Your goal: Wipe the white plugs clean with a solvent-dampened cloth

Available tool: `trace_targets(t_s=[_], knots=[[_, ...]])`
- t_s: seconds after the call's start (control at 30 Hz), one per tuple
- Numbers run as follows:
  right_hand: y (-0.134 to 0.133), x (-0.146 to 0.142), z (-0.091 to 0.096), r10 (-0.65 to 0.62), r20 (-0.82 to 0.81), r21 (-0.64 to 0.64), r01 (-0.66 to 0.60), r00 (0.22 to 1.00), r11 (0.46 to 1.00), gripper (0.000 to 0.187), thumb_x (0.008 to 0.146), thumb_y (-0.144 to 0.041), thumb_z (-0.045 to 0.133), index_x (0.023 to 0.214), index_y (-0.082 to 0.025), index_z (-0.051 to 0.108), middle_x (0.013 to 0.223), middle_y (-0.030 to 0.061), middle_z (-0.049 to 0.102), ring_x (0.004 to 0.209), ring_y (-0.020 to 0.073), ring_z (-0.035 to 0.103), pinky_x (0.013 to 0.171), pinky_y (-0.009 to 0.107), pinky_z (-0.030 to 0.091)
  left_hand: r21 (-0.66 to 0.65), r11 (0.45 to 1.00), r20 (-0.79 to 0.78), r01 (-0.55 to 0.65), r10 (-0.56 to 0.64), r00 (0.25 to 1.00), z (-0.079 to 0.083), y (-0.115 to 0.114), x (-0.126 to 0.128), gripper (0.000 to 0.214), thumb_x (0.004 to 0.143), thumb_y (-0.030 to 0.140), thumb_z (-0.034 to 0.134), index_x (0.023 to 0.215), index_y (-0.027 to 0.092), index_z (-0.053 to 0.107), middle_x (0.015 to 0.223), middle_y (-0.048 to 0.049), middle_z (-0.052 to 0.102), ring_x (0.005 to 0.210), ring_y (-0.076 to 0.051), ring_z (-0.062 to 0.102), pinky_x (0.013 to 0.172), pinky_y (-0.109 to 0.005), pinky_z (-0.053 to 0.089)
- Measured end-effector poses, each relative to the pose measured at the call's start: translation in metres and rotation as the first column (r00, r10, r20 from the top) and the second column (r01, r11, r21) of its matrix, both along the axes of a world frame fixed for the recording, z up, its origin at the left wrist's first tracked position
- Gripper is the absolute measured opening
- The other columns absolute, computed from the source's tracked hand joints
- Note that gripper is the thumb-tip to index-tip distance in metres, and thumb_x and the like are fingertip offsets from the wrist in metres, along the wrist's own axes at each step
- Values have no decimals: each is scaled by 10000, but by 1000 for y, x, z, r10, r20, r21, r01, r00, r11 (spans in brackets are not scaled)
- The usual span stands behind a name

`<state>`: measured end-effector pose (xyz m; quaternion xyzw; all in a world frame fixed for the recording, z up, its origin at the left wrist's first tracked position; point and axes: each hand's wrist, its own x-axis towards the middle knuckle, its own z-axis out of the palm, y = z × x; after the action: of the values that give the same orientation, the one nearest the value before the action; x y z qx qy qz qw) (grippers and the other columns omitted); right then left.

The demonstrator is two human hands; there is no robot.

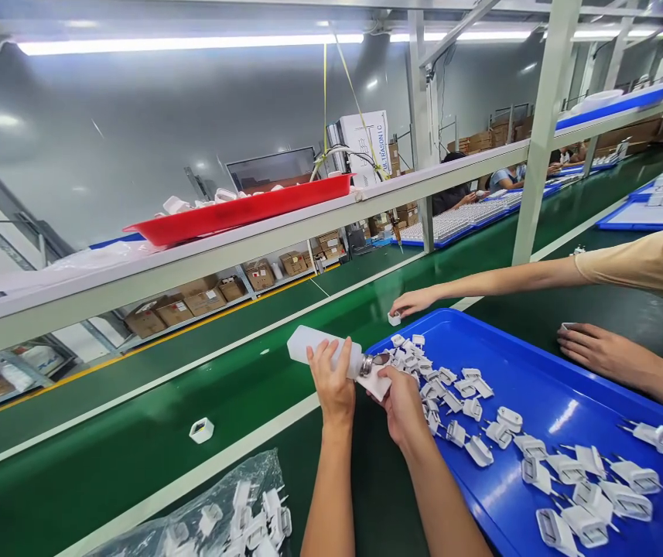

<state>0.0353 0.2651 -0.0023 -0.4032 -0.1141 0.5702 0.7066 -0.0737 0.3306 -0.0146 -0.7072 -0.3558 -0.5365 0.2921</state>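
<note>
Green conveyor belt (134,433), left hand (334,381) clamped on white bottle (312,345), right hand (404,408) pinching plug part (375,384)

I'm looking down at a factory assembly line. A long green conveyor belt (134,433) runs under strip lights (192,44). Blue trays (540,363) hold loose white plug parts (586,495), cardboard boxes (203,300) sit stacked behind, and other workers (452,197) are seated farther along.
</note>
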Motion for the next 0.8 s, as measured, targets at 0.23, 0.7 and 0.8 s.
trace_targets(t_s=[0.23, 0.7, 0.8], knots=[[0, 1, 0, -1, 16, -13, 1, 1000, 1000, 249, 979, -383, 655, 1064, -148, 671, 993, 30, 701, 787, 145, 679, 684, 305, 591, 2, 1000, 12, -5, 5, 1000, 0, 0, 0, 340, 958, 77, 588, 1221, 212, 757, 1096, -120, 684, 1198, -290, 621, 1186, -631, 361], [1, 2, -3, -19, 16, 14, 18, 1000, 1000, 245, 973, -382, 666, 1038, -146, 681, 992, 31, 712, 807, 153, 692, 703, 315, 598, -31, 1000, 47, 4, -2, 999, 0, -4, 5, 383, 955, 39, 544, 1230, 214, 747, 1100, -115, 672, 1197, -284, 617, 1187, -654, 349], [2, 2, -5, -20, 21, 18, 20, 1000, 1000, 250, 974, -388, 663, 1037, -146, 680, 987, 29, 711, 804, 153, 692, 703, 316, 598, -35, 999, 54, 10, -8, 999, -1, -4, 6, 394, 954, 31, 535, 1227, 218, 748, 1103, -114, 673, 1198, -281, 618, 1190, -652, 345]])
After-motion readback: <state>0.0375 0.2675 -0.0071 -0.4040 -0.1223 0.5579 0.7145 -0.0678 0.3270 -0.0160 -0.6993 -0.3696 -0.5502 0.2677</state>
